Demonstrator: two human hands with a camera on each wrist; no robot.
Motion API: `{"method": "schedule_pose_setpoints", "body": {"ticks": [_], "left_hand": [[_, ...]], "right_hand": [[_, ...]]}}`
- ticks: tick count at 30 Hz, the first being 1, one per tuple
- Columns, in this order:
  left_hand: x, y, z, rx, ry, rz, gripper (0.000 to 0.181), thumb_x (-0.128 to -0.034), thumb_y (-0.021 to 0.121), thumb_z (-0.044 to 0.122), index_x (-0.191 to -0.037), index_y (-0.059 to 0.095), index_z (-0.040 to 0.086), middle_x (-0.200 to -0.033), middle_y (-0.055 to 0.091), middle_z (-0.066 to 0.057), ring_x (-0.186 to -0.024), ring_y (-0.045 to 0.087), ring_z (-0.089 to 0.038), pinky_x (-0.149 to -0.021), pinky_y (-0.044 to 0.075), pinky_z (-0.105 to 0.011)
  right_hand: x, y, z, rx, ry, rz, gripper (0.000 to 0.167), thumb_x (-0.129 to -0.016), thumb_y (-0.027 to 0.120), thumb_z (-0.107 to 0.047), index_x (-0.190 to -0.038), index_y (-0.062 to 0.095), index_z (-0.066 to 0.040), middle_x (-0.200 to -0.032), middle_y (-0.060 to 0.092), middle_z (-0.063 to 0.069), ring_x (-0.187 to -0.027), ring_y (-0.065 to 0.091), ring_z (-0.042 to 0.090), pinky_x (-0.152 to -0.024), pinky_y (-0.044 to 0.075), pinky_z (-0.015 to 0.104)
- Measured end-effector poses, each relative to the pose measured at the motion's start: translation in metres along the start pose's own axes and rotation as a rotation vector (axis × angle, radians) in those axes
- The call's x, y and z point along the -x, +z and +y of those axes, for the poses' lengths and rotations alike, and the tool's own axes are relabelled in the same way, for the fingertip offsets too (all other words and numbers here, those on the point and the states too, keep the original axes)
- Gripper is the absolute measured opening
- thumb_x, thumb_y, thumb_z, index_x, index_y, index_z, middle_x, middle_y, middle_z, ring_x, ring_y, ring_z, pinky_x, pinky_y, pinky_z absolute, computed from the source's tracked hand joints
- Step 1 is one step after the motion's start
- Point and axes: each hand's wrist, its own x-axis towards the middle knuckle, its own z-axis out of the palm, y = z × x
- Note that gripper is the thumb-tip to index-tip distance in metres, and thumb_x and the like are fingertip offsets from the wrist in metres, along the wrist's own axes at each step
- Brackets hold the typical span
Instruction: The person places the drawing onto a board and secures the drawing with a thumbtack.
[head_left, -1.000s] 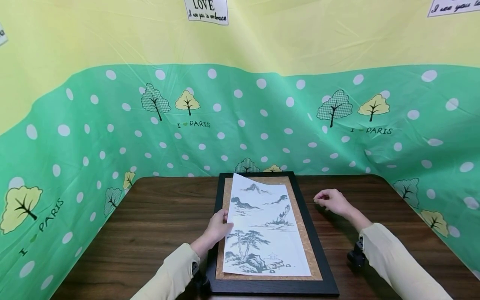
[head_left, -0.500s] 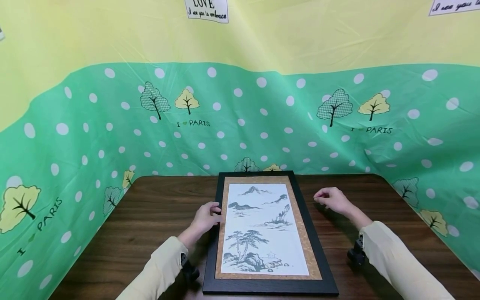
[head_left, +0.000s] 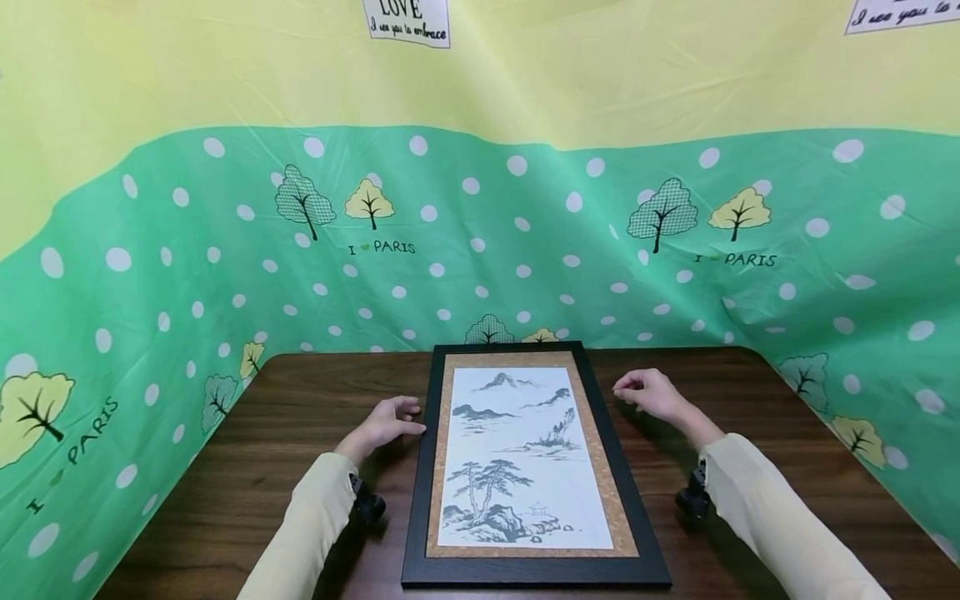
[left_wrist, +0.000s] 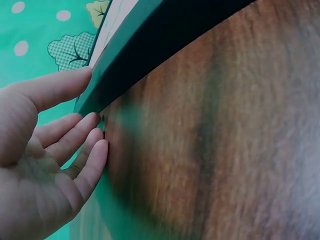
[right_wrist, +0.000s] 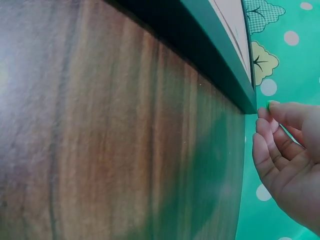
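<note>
A white sheet with an ink landscape [head_left: 528, 450] lies flat on a black-framed cork board [head_left: 536, 571], inside its tan border. Just left of the frame, my left hand [head_left: 382, 427] has its fingers relaxed and holds nothing. Its thumb tip is at the frame's side; whether it touches cannot be told. On the other side my right hand [head_left: 654, 395] is raised near the upper right of the frame, thumb and fingertips together. In the right wrist view a small bright green object [right_wrist: 269, 104] shows at those fingertips, mostly hidden.
The board lies on a dark wooden table [head_left: 315, 392], which extends to both sides of it. A green and yellow printed cloth [head_left: 420, 283] hangs behind and along the sides. Dark wrist cameras are strapped on both wrists.
My left hand has let go of the sheet's left edge and drawn back left, off the board. The sheet's lifted top has settled flat. My right hand keeps its pinch.
</note>
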Motion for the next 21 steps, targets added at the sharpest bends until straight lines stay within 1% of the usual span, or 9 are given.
{"method": "schedule_pose_setpoints", "body": {"ticks": [4,9,11,16,21], "left_hand": [[-0.001,0.003,-0.003,0.005,0.007,-0.014,0.046,-0.0759,0.070,0.004,-0.118,0.054,-0.007,-0.109,0.061,-0.015,-0.099,0.054,-0.027,-0.085,0.045,-0.039],[-0.001,0.006,-0.003,-0.006,0.021,-0.008,0.041,-0.0736,0.072,0.002,-0.111,0.058,-0.006,-0.104,0.062,-0.013,-0.095,0.056,-0.025,-0.084,0.046,-0.038],[-0.001,0.006,-0.003,-0.010,0.016,-0.006,0.040,-0.0736,0.072,0.002,-0.110,0.058,-0.006,-0.103,0.062,-0.012,-0.094,0.056,-0.024,-0.084,0.046,-0.038],[-0.001,0.007,-0.004,-0.014,-0.006,-0.011,0.040,-0.0743,0.072,0.003,-0.111,0.058,-0.004,-0.104,0.062,-0.012,-0.095,0.055,-0.024,-0.084,0.046,-0.038],[-0.002,0.008,-0.005,0.006,-0.010,-0.004,0.040,-0.0741,0.072,0.002,-0.111,0.058,-0.005,-0.104,0.062,-0.013,-0.094,0.055,-0.024,-0.083,0.046,-0.038]], "right_hand": [[-0.006,0.002,-0.006,0.006,0.003,0.009,0.016,-0.088,0.056,-0.005,-0.096,0.062,0.008,-0.084,0.060,0.015,-0.073,0.052,0.023,-0.060,0.050,0.035],[-0.015,0.002,-0.013,0.036,0.011,0.015,0.017,-0.089,0.056,-0.006,-0.097,0.063,0.007,-0.085,0.061,0.015,-0.074,0.053,0.022,-0.061,0.049,0.033],[-0.020,0.003,-0.016,0.047,0.015,0.011,0.018,-0.089,0.055,-0.007,-0.098,0.063,0.006,-0.087,0.061,0.014,-0.075,0.053,0.022,-0.061,0.049,0.031],[-0.035,0.010,-0.027,0.042,0.007,-0.016,0.019,-0.089,0.055,-0.007,-0.099,0.063,0.007,-0.090,0.061,0.016,-0.077,0.054,0.023,-0.063,0.050,0.033],[-0.055,0.022,-0.040,0.024,0.010,-0.041,0.016,-0.087,0.057,-0.005,-0.096,0.063,0.007,-0.087,0.061,0.015,-0.077,0.057,0.026,-0.062,0.050,0.033]]}}
